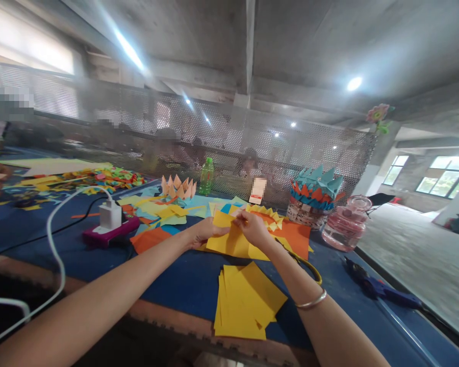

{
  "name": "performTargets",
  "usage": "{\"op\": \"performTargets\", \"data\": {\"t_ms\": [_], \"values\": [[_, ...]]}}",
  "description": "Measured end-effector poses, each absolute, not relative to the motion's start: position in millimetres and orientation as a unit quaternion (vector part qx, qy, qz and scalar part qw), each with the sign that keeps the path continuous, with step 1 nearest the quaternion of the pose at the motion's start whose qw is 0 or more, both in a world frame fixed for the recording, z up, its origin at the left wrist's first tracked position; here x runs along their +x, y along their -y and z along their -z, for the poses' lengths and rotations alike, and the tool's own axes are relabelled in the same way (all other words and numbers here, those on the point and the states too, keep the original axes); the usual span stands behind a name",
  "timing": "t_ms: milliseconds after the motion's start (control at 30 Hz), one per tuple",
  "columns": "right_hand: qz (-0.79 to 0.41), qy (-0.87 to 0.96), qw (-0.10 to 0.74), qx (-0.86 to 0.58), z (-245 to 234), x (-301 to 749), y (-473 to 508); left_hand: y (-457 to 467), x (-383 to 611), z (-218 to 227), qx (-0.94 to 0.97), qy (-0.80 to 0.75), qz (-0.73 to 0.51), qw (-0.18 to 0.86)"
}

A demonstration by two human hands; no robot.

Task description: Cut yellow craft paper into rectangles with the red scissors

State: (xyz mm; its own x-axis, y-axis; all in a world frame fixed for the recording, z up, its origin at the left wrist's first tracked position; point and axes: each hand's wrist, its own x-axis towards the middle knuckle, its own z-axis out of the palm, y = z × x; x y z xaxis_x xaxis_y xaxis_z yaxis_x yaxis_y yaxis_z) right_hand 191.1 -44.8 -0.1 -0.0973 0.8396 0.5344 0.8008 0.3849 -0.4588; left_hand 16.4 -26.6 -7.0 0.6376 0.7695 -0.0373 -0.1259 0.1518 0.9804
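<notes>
In front of me, my left hand [203,233] and my right hand [254,229] hold a small piece of yellow paper [223,219] between them. The fingers of both are closed on it, my right thumb and fingertips pinching its right side. Below the hands lies a larger yellow sheet [229,245], partly covered by them. Just beyond my right hand is a row of folded yellow paper points [274,219] on an orange sheet [300,237]. A loose stack of yellow paper squares [245,303] sits nearer me. Yellow-handled scissors [312,270] are partly hidden by my right forearm.
A glue gun [382,291] and a pink glass jar [344,229] stand at right, near a spiky paper basket [309,211]. At left are a purple power strip [110,232] with cables and a heap of paper scraps [115,177]. A green bottle [206,177] stands behind.
</notes>
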Motion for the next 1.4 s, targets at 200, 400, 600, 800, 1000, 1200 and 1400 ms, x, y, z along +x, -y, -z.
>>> {"op": "performTargets", "data": {"t_ms": [200, 400, 600, 800, 1000, 1200, 1400], "values": [[-0.024, 0.751, 0.372, -0.545, 4.4, 191.2, 43.7, 25.9, 15.3, 9.5, 0.604, -0.312, -0.301, 0.668], [-0.029, 0.747, 0.410, -0.523, -17.5, 203.7, 47.1, 20.6, 15.6, 14.4, 0.625, -0.330, -0.324, 0.629], [0.039, 0.721, 0.293, -0.627, -46.9, 254.6, 92.2, 21.6, 17.4, 14.1, 0.670, -0.371, -0.343, 0.543], [-0.010, 0.677, 0.009, -0.736, -14.1, 294.5, 135.4, 26.0, 17.7, 7.4, 0.726, -0.411, -0.304, 0.460], [0.014, 0.656, -0.009, -0.755, -4.6, 284.6, 144.0, 26.3, 12.1, 8.1, 0.788, -0.391, -0.316, 0.356], [0.028, 0.597, 0.050, -0.800, -4.2, 292.0, 141.8, 19.6, 7.1, -0.4, 0.787, -0.399, -0.354, 0.311], [-0.101, 0.595, 0.401, -0.689, -13.6, 292.3, 128.6, 16.2, 6.3, -12.3, 0.694, -0.409, -0.465, 0.367]]}}
